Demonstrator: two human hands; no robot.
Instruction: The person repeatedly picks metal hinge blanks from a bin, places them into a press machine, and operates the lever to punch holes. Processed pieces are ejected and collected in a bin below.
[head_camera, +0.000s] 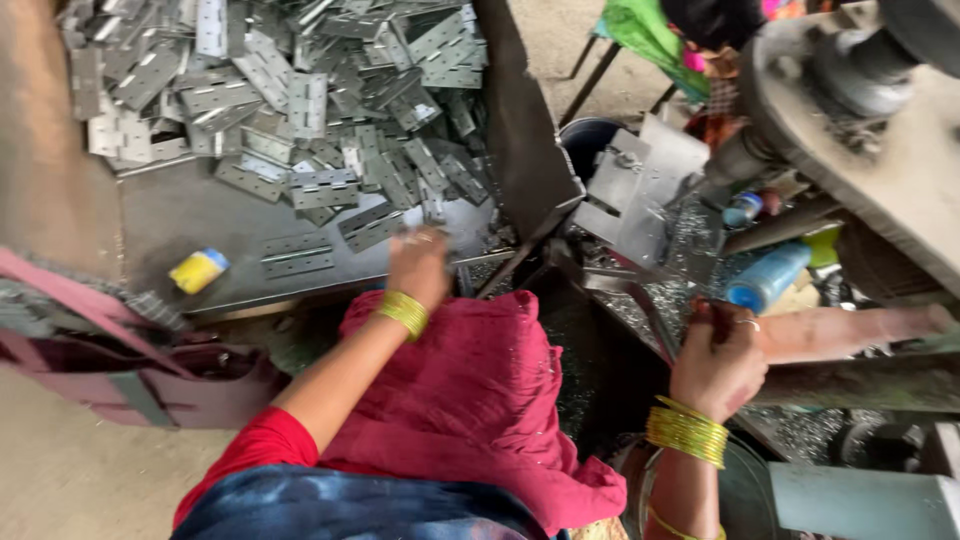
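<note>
Grey metal tray (190, 215) heaped with steel hinges (300, 100); press machine (860, 130) at right, shavings beneath. Left hand (418, 265) at tray's front edge among hinges, finger state blurred, cannot tell. Right hand (718, 365) fisted round dark handle (650, 320), mostly hidden. Yellow-blue object (198, 270) indistinct.

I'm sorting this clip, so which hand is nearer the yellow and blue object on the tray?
Left. The left hand is just right of the yellow and blue object; the right hand is far right, by the machine.
</note>
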